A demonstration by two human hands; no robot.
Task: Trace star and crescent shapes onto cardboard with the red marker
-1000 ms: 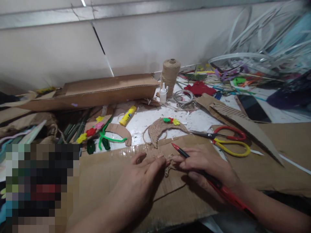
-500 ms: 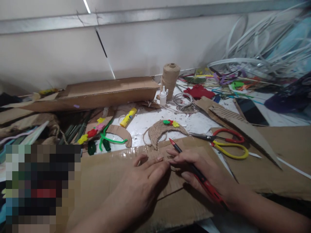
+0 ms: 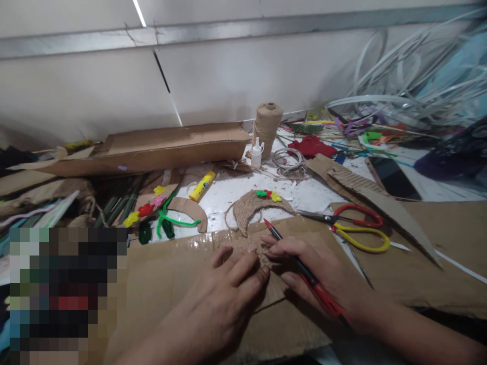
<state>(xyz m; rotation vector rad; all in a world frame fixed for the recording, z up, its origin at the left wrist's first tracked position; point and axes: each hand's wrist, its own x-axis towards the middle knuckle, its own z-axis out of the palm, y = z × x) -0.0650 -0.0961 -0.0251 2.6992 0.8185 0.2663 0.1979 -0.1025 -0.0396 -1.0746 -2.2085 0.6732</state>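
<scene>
My left hand (image 3: 230, 286) is closed, its bent fingertips pressed on a small piece of coiled brown twine (image 3: 265, 257) above a cardboard sheet (image 3: 167, 284). The fingers hide much of that piece. Held in my right hand (image 3: 323, 268) is a red-and-black pen (image 3: 314, 281), its red tip pointing up and away from me; the fingertips of this hand also reach the twine piece. Just beyond lies a twine-covered crescent (image 3: 243, 210) with small green, red and yellow flowers. Scissors (image 3: 335, 219) with red and yellow handles rest to its right, blades toward the crescent.
A twine spool (image 3: 267, 126) and a white dropper bottle (image 3: 256, 153) stand at the back. Nearby are a yellow glue stick (image 3: 202, 186), a bare cardboard crescent (image 3: 190, 209), a long box (image 3: 171, 149), a phone (image 3: 393, 177) and a folded cardboard strip (image 3: 373, 197). Pixelation covers the lower left.
My left fingers have shifted slightly on the twine piece, and more of it shows between my hands. The pen stays in my right hand. The view has tilted a little.
</scene>
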